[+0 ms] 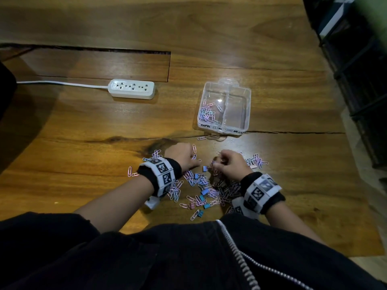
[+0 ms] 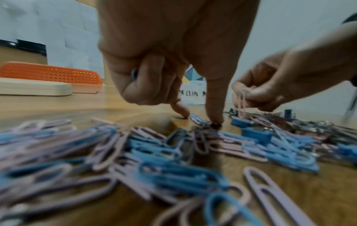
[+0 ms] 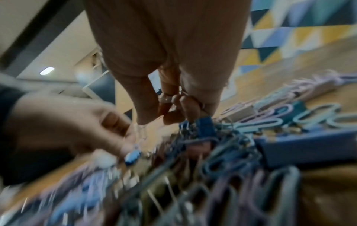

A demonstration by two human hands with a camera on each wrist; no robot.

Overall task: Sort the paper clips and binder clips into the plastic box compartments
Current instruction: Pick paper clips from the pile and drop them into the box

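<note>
A clear two-part plastic box (image 1: pixel 247 95) stands beyond my hands. Its left compartment holds several paper clips (image 1: pixel 207 114); the right one looks empty. A mixed pile of pink and blue paper clips (image 1: pixel 196 181) and blue binder clips (image 1: pixel 202 197) lies between my wrists. My left hand (image 1: pixel 195 162) keeps a blue paper clip (image 2: pixel 134 73) in its curled fingers while thumb and forefinger press on a clip on the table (image 2: pixel 197 120). My right hand (image 1: pixel 215 164) grips a few pink paper clips (image 2: pixel 241 100), its fingertips (image 3: pixel 170 116) just above a blue binder clip (image 3: pixel 204 123).
A white power strip (image 1: pixel 132 88) with its cord lies to the left of the box, below a long recess in the wooden table (image 1: pixel 100 65). Dark shelving (image 1: pixel 360 80) stands along the right edge. A loose clip (image 1: pixel 202 138) lies before the box. An orange perforated tray (image 2: pixel 50 73) sits far left.
</note>
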